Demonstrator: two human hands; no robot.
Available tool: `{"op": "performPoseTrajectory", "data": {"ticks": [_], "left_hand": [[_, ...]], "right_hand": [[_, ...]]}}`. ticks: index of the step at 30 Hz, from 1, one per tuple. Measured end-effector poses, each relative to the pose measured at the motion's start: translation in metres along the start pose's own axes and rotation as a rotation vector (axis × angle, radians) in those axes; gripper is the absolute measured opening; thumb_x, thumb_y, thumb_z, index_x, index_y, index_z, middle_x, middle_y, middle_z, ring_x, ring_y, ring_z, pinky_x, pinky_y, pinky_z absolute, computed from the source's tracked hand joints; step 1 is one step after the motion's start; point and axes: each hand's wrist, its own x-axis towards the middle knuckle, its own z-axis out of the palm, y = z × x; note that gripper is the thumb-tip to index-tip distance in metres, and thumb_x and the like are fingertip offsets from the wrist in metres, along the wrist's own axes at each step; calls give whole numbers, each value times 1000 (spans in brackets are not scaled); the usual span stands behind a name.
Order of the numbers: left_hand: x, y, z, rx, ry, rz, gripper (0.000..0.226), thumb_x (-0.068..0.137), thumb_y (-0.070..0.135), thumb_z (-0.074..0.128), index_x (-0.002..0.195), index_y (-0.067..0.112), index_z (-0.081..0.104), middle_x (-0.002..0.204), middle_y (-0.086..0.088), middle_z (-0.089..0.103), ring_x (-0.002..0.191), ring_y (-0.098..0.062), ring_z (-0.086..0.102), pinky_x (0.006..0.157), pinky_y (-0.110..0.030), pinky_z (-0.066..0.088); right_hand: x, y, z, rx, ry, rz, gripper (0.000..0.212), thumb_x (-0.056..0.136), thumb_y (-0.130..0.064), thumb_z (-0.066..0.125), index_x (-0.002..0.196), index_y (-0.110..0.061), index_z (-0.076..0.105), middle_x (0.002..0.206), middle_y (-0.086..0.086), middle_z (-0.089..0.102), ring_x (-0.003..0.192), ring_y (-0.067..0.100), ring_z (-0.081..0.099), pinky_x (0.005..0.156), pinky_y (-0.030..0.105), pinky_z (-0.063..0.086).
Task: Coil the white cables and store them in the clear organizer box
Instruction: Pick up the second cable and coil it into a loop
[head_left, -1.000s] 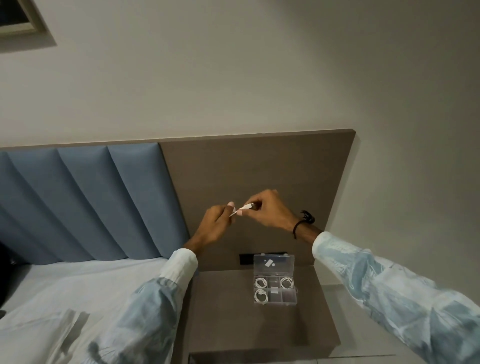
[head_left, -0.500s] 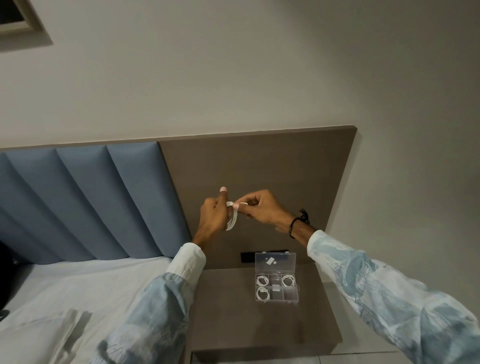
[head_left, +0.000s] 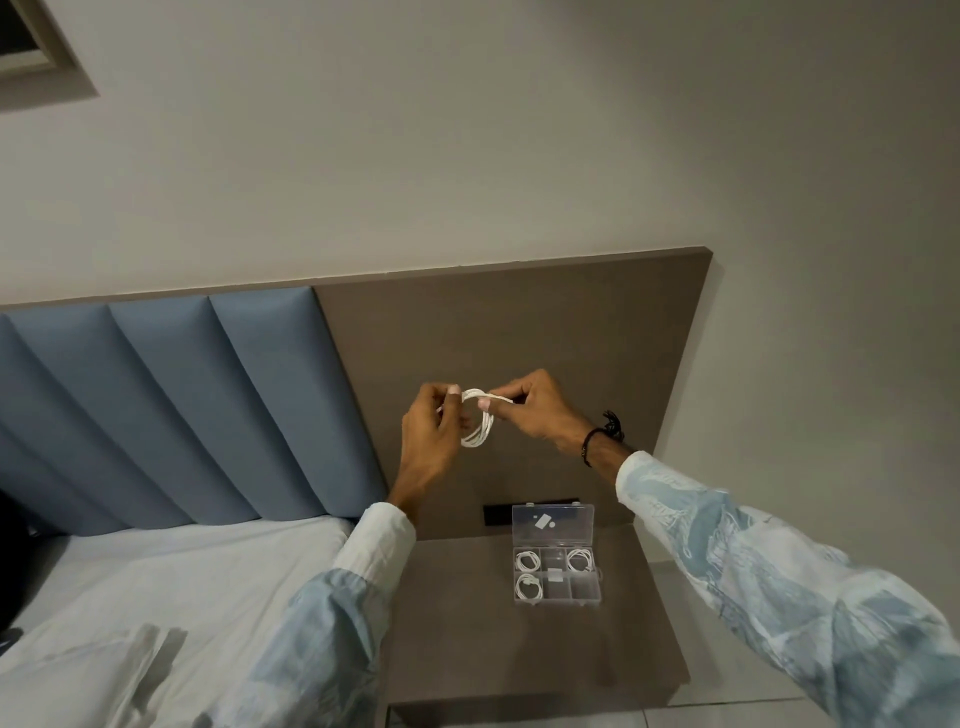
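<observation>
A white cable (head_left: 480, 426), wound into a small loop of several turns, hangs in the air between my two hands, well above the nightstand. My left hand (head_left: 434, 436) grips the loop's left side. My right hand (head_left: 535, 408) pinches the cable's end across the top of the loop. Below stands the clear organizer box (head_left: 556, 600) with its lid up against the headboard. Three coiled white cables lie in it: one in the back left compartment (head_left: 527, 560), one in the back right (head_left: 580, 560), one in the front left (head_left: 529, 586).
The brown nightstand (head_left: 467, 634) carries the box near its back edge. A brown panel (head_left: 519, 322) and blue padded headboard (head_left: 208, 405) rise behind. A bed with white sheets (head_left: 182, 582) lies to the left. A black socket strip (head_left: 496, 514) sits behind the box.
The cable was stretched short between my fingertips a second ago; now it hangs as a wound loop, with my right hand wrapping its end over the top.
</observation>
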Motion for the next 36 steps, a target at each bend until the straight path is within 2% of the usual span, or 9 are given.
{"op": "performPoseTrajectory", "data": {"ticks": [4, 6, 8, 12, 18, 24, 29, 33, 36], "left_hand": [[2, -10, -16, -247, -146, -61, 13, 94, 23, 69, 102, 13, 67, 91, -3, 79, 83, -18, 76, 71, -28, 60], [6, -13, -23, -199, -173, -62, 16, 86, 30, 77, 96, 18, 73, 91, -6, 80, 85, -22, 77, 76, -33, 62], [10, -14, -29, -76, -183, -88, 15, 80, 33, 81, 89, 22, 77, 89, -5, 80, 85, -22, 76, 81, -36, 62], [14, -6, -31, -24, -238, -187, 7, 84, 11, 79, 83, 18, 77, 87, -9, 78, 80, -19, 71, 82, -36, 58], [4, 12, -28, -427, -255, -466, 17, 92, -5, 59, 94, -4, 76, 91, -17, 78, 79, -23, 77, 71, -28, 63], [-5, 1, -26, -410, -189, -478, 19, 77, 7, 84, 95, 8, 80, 95, -10, 78, 84, -16, 68, 75, -26, 46], [-13, -4, -19, -662, -183, -536, 24, 78, -5, 80, 90, 10, 65, 92, -13, 75, 80, -23, 76, 71, -30, 62], [-18, -4, -17, -513, -351, -415, 31, 89, 1, 72, 118, -7, 66, 106, -21, 72, 88, -25, 71, 76, -28, 62], [-17, -5, -17, -181, -330, -203, 26, 91, 4, 72, 114, -6, 68, 102, -23, 73, 85, -25, 71, 75, -28, 60]], "right_hand": [[-3, 10, -8, -53, -9, 16, 16, 85, -28, 81, 95, -16, 82, 66, -14, 73, 55, -8, 61, 62, 25, 52], [-5, 12, -9, -115, -22, -5, 15, 86, -28, 80, 94, -15, 83, 63, -16, 69, 51, -9, 58, 57, 19, 48], [-8, 11, -9, -197, -42, -41, 15, 86, -29, 79, 93, -16, 83, 64, -16, 69, 52, -6, 59, 54, 17, 47], [-9, 10, -5, -305, -25, -104, 17, 87, -30, 79, 92, -14, 83, 75, -5, 76, 65, 12, 69, 59, 29, 55], [-5, 14, 1, -398, 75, -184, 15, 87, -30, 77, 83, -17, 83, 69, -4, 72, 61, 11, 65, 54, 29, 52], [-4, 16, 4, -364, 122, -181, 14, 85, -28, 79, 87, -15, 83, 75, 1, 76, 63, 13, 65, 56, 22, 44], [-7, 13, 10, -279, 134, -173, 14, 84, -27, 80, 86, -14, 83, 76, 1, 77, 64, 11, 69, 55, 24, 52], [-11, 12, 12, -263, 95, -166, 13, 84, -27, 81, 88, -15, 83, 78, -1, 78, 64, 7, 69, 55, 28, 56], [-13, 15, 12, -248, 45, -136, 13, 85, -26, 81, 90, -14, 83, 81, 3, 79, 68, 15, 74, 62, 41, 64]]}}
